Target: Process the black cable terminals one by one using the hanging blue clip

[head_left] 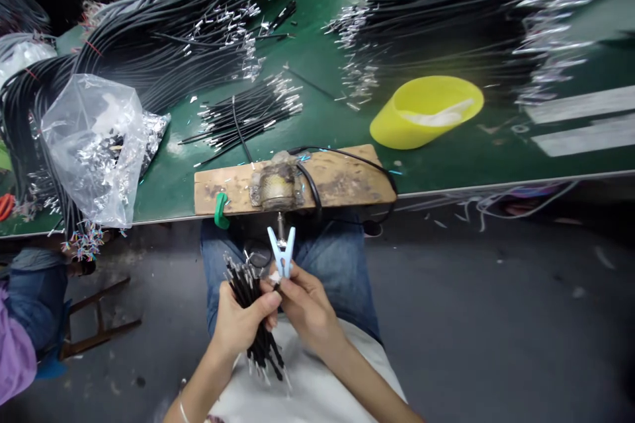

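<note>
Left hand (238,324) is grasping the wire bundle (251,307); right hand (302,304) fingers are pinching the blue clip (282,252) (piles on the surface (446,158) still waiting).

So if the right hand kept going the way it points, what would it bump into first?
Probably the blue clip its fingers already pinch, then the metal fixture on the wooden board, though depth is unclear.

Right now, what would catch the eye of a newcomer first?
The bright yellow plastic bowl lies tipped on the green table, right of centre. Nearer, the left hand grips a bundle of thin black wires, and the right hand holds a pale blue plastic clip.
</note>
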`<state>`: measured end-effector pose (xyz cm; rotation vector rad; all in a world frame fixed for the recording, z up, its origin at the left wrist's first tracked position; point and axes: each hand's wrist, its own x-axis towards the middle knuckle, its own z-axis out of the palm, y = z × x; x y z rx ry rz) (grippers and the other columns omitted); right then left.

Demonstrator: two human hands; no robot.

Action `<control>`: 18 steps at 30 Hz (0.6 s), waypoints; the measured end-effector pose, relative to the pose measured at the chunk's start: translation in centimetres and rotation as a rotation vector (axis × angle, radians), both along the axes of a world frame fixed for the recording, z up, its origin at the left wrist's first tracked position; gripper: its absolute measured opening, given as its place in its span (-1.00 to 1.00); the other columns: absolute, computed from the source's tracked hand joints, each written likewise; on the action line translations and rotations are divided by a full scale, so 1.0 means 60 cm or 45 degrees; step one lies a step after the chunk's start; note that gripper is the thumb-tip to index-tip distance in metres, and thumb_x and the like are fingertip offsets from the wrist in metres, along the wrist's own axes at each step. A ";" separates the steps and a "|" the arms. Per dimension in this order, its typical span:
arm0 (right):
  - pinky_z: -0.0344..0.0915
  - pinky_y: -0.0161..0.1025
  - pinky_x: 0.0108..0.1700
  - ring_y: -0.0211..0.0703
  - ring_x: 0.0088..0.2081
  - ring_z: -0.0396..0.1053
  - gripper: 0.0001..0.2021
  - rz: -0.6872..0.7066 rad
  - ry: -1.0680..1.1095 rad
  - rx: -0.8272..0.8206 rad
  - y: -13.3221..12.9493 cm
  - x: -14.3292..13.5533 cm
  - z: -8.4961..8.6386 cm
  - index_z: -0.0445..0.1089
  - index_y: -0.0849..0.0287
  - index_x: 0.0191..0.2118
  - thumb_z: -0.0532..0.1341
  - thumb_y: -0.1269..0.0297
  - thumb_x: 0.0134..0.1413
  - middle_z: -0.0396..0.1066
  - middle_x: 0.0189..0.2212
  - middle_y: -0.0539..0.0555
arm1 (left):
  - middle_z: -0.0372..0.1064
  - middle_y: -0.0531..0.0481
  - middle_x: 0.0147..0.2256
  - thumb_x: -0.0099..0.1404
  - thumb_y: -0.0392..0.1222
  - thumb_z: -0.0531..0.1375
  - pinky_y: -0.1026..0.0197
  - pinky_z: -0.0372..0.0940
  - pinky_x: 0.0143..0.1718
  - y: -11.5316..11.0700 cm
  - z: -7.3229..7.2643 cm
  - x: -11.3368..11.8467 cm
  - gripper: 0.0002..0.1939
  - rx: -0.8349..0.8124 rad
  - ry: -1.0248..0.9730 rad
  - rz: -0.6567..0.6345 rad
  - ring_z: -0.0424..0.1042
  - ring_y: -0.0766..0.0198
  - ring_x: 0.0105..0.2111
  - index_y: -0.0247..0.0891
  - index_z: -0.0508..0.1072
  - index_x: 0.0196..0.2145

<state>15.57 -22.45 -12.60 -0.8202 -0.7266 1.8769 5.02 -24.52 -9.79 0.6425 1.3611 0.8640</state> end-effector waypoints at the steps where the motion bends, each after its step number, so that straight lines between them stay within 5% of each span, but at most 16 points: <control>1: 0.16 -0.29 -0.69 -0.28 -0.71 0.14 -0.71 0.064 0.113 -0.087 0.002 0.000 0.000 0.24 0.12 -0.52 0.15 0.02 0.00 0.15 -0.65 -0.08 | 0.21 0.06 -0.74 -0.03 0.13 0.29 0.29 0.14 -0.67 0.001 0.001 0.000 -0.58 -0.001 -0.030 -0.019 0.16 0.43 -0.75 -0.33 0.34 -0.60; 3: 0.16 -0.31 -0.68 -0.29 -0.69 0.15 -0.69 0.049 0.168 -0.159 0.008 0.007 0.000 0.28 0.14 -0.56 0.24 0.01 -0.10 0.15 -0.66 -0.08 | 0.17 0.08 -0.76 -0.04 0.14 0.29 0.30 0.09 -0.71 0.002 0.001 -0.001 -0.56 -0.007 -0.077 -0.040 0.12 0.45 -0.77 -0.32 0.33 -0.59; 6: 0.23 -0.30 -0.51 -0.23 -0.52 0.27 -0.74 -0.092 -0.067 0.018 0.018 0.026 0.003 0.40 0.17 -0.50 0.31 0.06 -0.17 0.28 -0.56 -0.01 | 0.09 0.13 -0.78 -0.03 0.15 0.28 0.33 -0.01 -0.74 0.001 0.000 -0.001 -0.57 -0.019 -0.120 -0.032 0.05 0.49 -0.79 -0.32 0.33 -0.58; 13: 0.19 -0.31 -0.48 -0.24 -0.51 0.25 -0.80 -0.192 -0.576 0.458 0.015 0.039 0.019 0.29 0.16 -0.57 0.18 0.35 0.04 0.26 -0.59 -0.01 | 0.03 0.19 -0.74 -0.13 0.09 0.36 0.36 -0.05 -0.73 -0.008 -0.012 0.013 -0.55 -0.020 -0.156 0.076 0.01 0.54 -0.76 -0.28 0.25 -0.54; 18: 0.21 -0.27 -0.40 -0.21 -0.46 0.21 -0.83 -0.678 -0.925 0.978 0.001 0.022 0.012 0.28 0.14 -0.43 0.11 0.57 0.01 0.24 -0.50 0.01 | 0.05 0.20 -0.73 -0.08 0.11 0.33 0.37 -0.05 -0.72 -0.010 -0.018 0.024 -0.55 -0.017 -0.149 0.122 0.01 0.53 -0.76 -0.27 0.23 -0.52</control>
